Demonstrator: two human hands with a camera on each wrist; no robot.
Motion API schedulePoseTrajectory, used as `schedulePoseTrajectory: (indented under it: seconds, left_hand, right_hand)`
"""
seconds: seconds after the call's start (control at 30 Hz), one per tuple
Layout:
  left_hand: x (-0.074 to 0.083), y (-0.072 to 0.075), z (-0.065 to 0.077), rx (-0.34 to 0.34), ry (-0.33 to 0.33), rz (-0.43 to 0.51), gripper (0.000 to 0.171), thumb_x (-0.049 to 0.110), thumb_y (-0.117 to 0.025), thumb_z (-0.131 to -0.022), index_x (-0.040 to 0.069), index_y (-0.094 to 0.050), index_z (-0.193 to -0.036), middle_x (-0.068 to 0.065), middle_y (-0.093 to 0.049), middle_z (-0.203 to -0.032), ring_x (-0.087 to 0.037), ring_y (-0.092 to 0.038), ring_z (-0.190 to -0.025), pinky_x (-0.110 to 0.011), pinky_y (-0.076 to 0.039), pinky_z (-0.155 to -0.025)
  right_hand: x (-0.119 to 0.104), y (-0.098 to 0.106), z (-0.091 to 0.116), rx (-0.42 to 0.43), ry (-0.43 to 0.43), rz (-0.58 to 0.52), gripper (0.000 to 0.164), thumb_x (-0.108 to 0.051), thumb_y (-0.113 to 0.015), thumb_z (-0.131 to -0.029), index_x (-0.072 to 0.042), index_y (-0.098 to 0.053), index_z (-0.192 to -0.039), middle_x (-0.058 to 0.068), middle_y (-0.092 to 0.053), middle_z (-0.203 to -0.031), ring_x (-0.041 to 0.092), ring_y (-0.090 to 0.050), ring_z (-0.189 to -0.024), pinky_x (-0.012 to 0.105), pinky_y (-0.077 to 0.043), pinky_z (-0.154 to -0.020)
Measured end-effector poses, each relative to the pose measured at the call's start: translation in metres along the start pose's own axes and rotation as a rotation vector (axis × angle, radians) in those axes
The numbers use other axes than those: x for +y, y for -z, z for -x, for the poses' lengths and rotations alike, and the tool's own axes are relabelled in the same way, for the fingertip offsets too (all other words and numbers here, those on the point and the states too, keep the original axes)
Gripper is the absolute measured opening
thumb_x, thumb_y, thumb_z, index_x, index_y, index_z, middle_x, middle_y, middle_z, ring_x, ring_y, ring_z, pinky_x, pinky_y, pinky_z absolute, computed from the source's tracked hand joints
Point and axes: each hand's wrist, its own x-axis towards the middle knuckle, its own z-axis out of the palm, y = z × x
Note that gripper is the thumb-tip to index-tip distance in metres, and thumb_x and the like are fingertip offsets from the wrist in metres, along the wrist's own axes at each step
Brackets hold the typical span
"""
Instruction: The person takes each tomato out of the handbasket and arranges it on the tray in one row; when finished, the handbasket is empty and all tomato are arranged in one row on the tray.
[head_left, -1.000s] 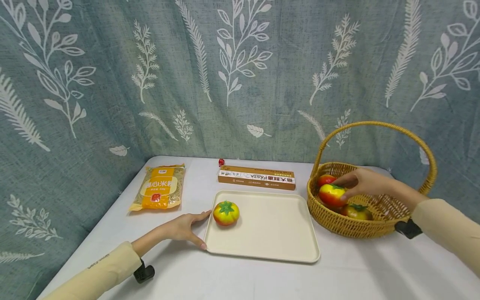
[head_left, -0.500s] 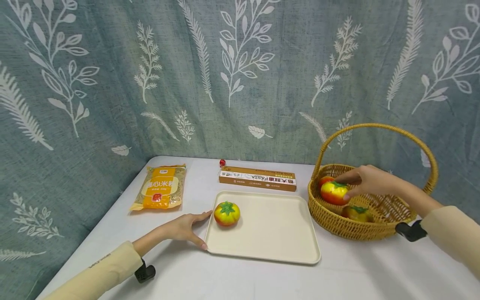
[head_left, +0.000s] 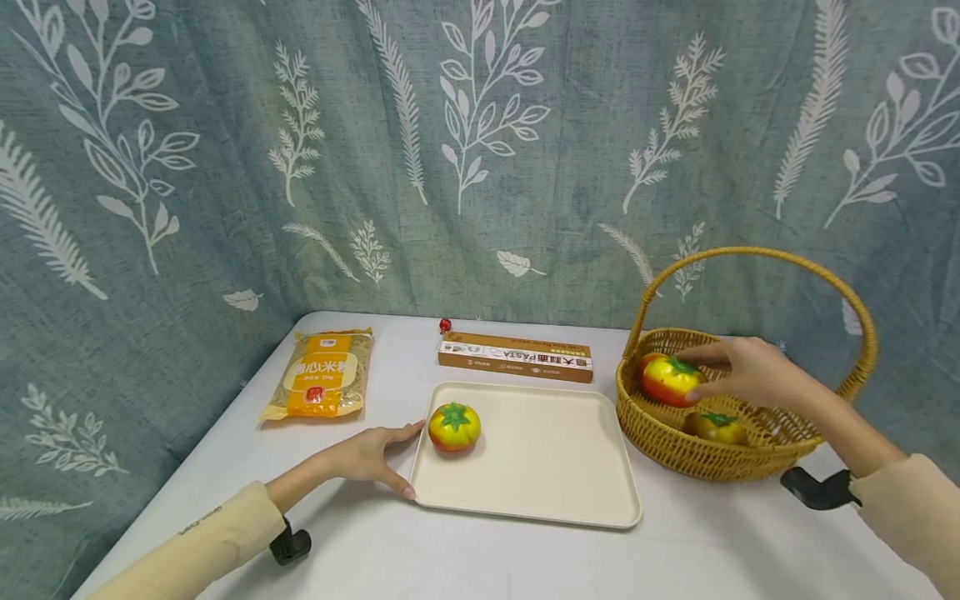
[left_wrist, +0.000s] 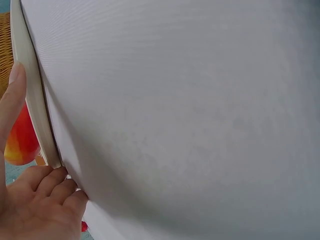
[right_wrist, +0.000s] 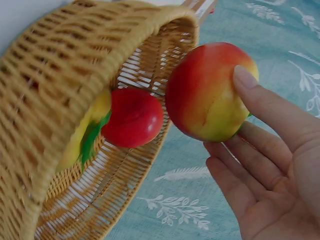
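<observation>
In the head view my right hand (head_left: 750,375) grips a yellow-and-red tomato (head_left: 669,385) with a green leafy top. The right wrist view shows the thumb on one side of this tomato (right_wrist: 210,90) and the fingers on the other. It sits at the left part of a wicker basket (head_left: 675,454) with a tall handle, where a red tomato (right_wrist: 132,117) and a yellowish one (head_left: 716,427) lie. My left hand (head_left: 363,454) spreads thumb and fingers against the left edge of a cream tray (head_left: 540,467). On that tray lies another yellow-red tomato (head_left: 453,427).
Behind the tray stands a long pasta box (head_left: 515,357), with a small red item (head_left: 445,325) near its left end. An orange-and-clear grain bag (head_left: 321,375) lies at the back left. A patterned curtain (head_left: 480,167) hangs behind the white table (head_left: 360,554).
The right hand stays on its tomato, which has risen very slightly, while the wrist and forearm have tilted. The left hand and the tray look the same. The camera view has shifted slightly.
</observation>
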Motion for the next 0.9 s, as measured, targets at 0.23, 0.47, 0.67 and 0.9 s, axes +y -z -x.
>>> schedulePoseTrajectory:
  seconds: [0.23, 0.47, 0.67, 0.9]
  left_hand:
    - [0.0, -0.001, 0.0, -0.004, 0.021, 0.012, 0.106, 0.037, -0.088, -0.067, 0.005, -0.031, -0.15, -0.02, -0.031, -0.152, -0.035, -0.028, -0.14, -0.05, -0.024, -0.114]
    - [0.002, 0.0, 0.001, 0.0, 0.031, 0.015, 0.105, 0.036, -0.088, -0.067, 0.006, -0.032, -0.15, -0.02, -0.031, -0.152, -0.036, -0.028, -0.14, -0.051, -0.025, -0.113]
    - [0.003, 0.001, 0.0, 0.002, 0.037, 0.004, 0.106, 0.036, -0.088, -0.067, 0.006, -0.032, -0.15, -0.02, -0.032, -0.152, -0.035, -0.029, -0.14, -0.051, -0.025, -0.113]
    - [0.002, 0.0, 0.0, 0.004, 0.039, 0.002, 0.106, 0.036, -0.088, -0.067, 0.006, -0.032, -0.15, -0.019, -0.032, -0.152, -0.035, -0.029, -0.14, -0.051, -0.025, -0.113]
  right_hand:
    - [-0.013, -0.002, 0.008, 0.051, -0.021, 0.037, 0.07, -0.048, -0.077, -0.076, -0.005, -0.062, -0.129, 0.022, -0.064, -0.12, 0.014, -0.052, -0.062, 0.03, -0.04, -0.056]
    - [-0.033, -0.008, 0.016, 0.112, -0.028, 0.02, 0.066, -0.047, -0.077, -0.077, -0.008, -0.063, -0.129, 0.019, -0.068, -0.108, 0.007, -0.03, -0.045, 0.026, -0.032, -0.047]
    - [-0.046, -0.016, 0.02, 0.134, -0.023, -0.02, 0.063, -0.041, -0.079, -0.077, -0.009, -0.063, -0.129, -0.002, -0.058, -0.073, 0.005, -0.023, -0.043, 0.024, -0.03, -0.045]
    - [-0.058, -0.026, 0.017, 0.199, -0.006, -0.039, 0.063, -0.038, -0.081, -0.076, -0.007, -0.062, -0.129, 0.006, -0.067, -0.083, 0.007, -0.023, -0.045, 0.025, -0.03, -0.047]
